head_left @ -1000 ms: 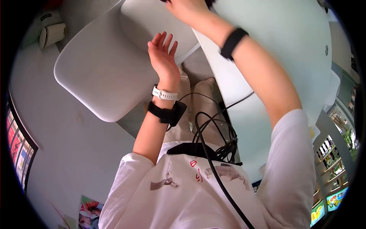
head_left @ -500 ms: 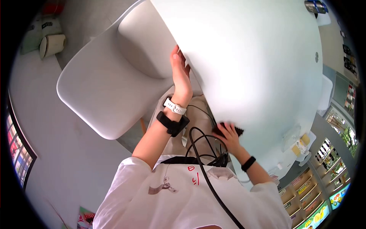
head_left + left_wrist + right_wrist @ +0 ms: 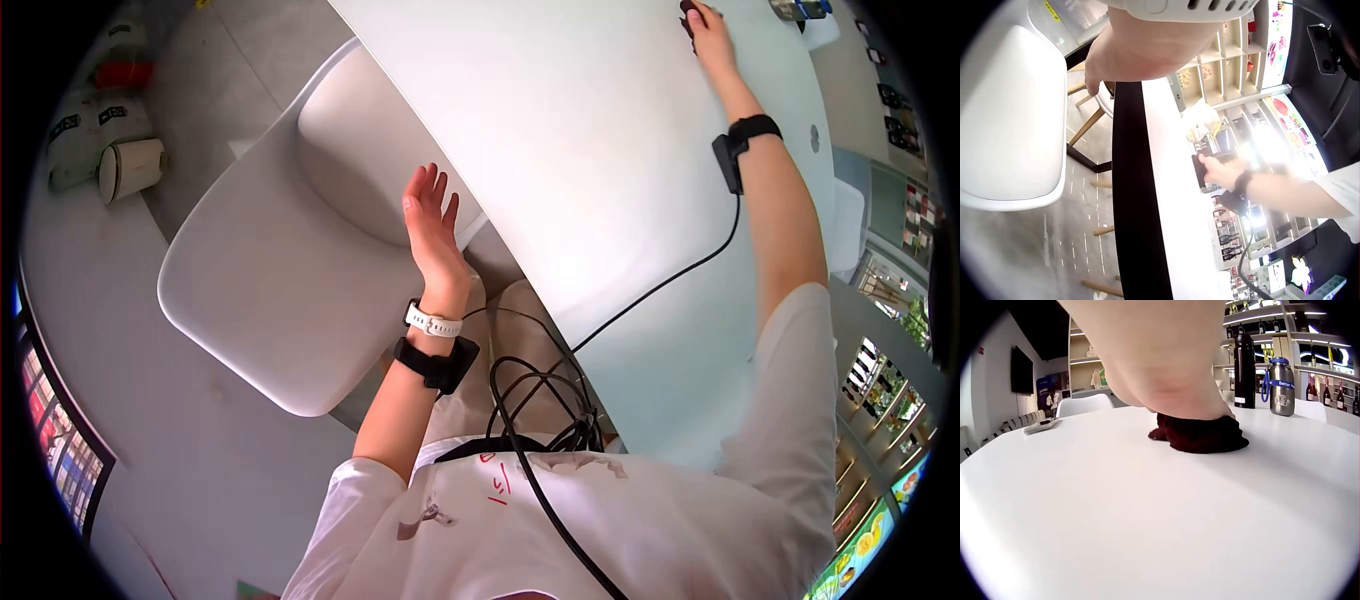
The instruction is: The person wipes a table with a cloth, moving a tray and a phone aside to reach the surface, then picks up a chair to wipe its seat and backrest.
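A dark red cloth lies bunched on the white table, under my right hand. The right hand grips it far out on the tabletop, with the arm stretched forward; its palm covers part of the cloth in the right wrist view. My left hand holds nothing and is raised beside the table's near edge, above the white chair. Its fingers are extended and loosely spread in the head view.
A steel bottle with a blue band and a black bottle stand beyond the cloth. A light-coloured flat item lies near the table's far edge. A black cable runs from the right wrist across the tabletop to the lap.
The right hand swept the cloth from the table's far left side to near the body, then out to the far right. The left hand touched the table edge, then moved away from it.
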`<state>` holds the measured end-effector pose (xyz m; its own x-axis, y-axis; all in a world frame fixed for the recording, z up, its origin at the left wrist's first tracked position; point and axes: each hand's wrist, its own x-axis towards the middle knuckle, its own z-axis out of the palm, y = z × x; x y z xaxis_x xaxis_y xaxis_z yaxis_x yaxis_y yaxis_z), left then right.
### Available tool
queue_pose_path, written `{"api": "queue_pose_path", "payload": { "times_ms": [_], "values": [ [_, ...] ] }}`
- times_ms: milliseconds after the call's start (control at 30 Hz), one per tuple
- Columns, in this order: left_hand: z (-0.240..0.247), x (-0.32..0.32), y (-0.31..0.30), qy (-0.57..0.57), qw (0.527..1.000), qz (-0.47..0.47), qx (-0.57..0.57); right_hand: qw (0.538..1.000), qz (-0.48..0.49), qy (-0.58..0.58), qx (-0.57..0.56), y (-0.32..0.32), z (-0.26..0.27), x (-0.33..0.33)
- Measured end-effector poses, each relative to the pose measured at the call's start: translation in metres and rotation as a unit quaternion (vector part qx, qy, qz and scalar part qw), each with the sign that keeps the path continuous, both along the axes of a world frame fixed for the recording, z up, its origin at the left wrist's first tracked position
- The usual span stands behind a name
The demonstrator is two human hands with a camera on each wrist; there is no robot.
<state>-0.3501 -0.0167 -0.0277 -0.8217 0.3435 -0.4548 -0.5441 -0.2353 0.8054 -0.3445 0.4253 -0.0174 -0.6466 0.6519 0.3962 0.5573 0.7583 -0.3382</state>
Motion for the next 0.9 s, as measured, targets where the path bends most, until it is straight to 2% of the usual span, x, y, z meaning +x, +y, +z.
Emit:
{"api": "queue_pose_path", "payload": {
  "times_ms": [33,100,133,167,200,233,300,367,400,433,467,500,533,567,633,667,700,767,833,900],
  "values": [
    [-0.001,0.0,0.001,0.001,1.0,-0.001,0.002,0.994,-0.05,-0.051,0.083,-0.019,-0.003,-0.012],
    [-0.001,0.001,0.004,0.006,1.0,0.014,0.008,0.997,0.074,-0.004,0.016,-0.08,0.005,-0.026],
    [0.0,0.002,0.005,0.007,1.0,0.022,0.009,0.978,0.188,-0.035,-0.082,-0.105,-0.008,-0.022],
    [0.001,0.003,0.006,-0.002,0.999,0.032,0.012,0.947,0.316,0.054,0.017,-0.164,-0.002,-0.016],
    [0.001,0.003,0.009,-0.01,0.999,0.041,0.019,0.944,0.33,-0.018,0.025,-0.228,0.011,0.009],
    [0.004,0.004,0.014,-0.018,0.998,0.046,0.028,0.917,0.382,-0.113,-0.005,-0.276,0.021,0.044],
    [0.001,0.007,0.024,-0.017,0.998,0.054,0.041,0.869,0.442,-0.187,-0.125,-0.329,0.028,0.101],
    [0.011,0.013,0.042,0.047,0.994,0.034,-0.09,0.872,0.454,-0.172,-0.067,-0.285,0.03,0.092],
    [0.001,0.018,0.048,0.074,0.992,0.063,-0.078,0.894,0.421,-0.141,-0.054,-0.255,0.02,0.081],
    [-0.001,0.02,0.047,0.071,0.992,0.05,-0.096,0.915,0.384,-0.114,-0.046,-0.215,0.004,0.068],
    [0.001,0.021,0.044,0.067,0.99,0.038,-0.115,0.936,0.31,-0.079,-0.145,-0.166,0.001,0.052],
    [0.003,0.02,0.045,0.068,0.989,0.029,-0.128,0.968,0.247,-0.053,0.0,-0.115,0.002,0.034],
    [0.008,0.021,0.048,0.076,0.986,0.042,-0.142,0.983,0.169,-0.048,0.048,-0.069,-0.004,0.029],
    [0.008,0.019,0.051,0.083,0.985,0.047,-0.147,0.997,0.074,-0.008,-0.019,-0.057,-0.001,0.017],
    [0.008,0.022,0.05,0.084,0.982,0.049,-0.159,0.994,0.083,0.013,0.063,-0.1,-0.004,0.014],
    [0.007,0.025,0.049,0.079,0.984,0.048,-0.149,0.976,0.193,0.007,-0.099,-0.133,0.001,0.021],
    [0.004,0.023,0.044,0.079,0.987,0.049,-0.134,0.964,0.264,-0.029,0.004,-0.177,-0.002,0.034],
    [-0.002,0.026,0.045,0.078,0.988,0.048,-0.123,0.931,0.345,-0.109,-0.054,-0.262,0.034,0.075],
    [-0.007,0.024,0.045,0.083,0.987,0.043,-0.13,0.907,0.364,-0.184,-0.099,-0.279,0.05,0.118],
    [-0.001,0.021,0.044,0.087,0.986,0.039,-0.137,0.913,0.331,-0.21,-0.112,-0.284,0.055,0.164]
  ]
}}
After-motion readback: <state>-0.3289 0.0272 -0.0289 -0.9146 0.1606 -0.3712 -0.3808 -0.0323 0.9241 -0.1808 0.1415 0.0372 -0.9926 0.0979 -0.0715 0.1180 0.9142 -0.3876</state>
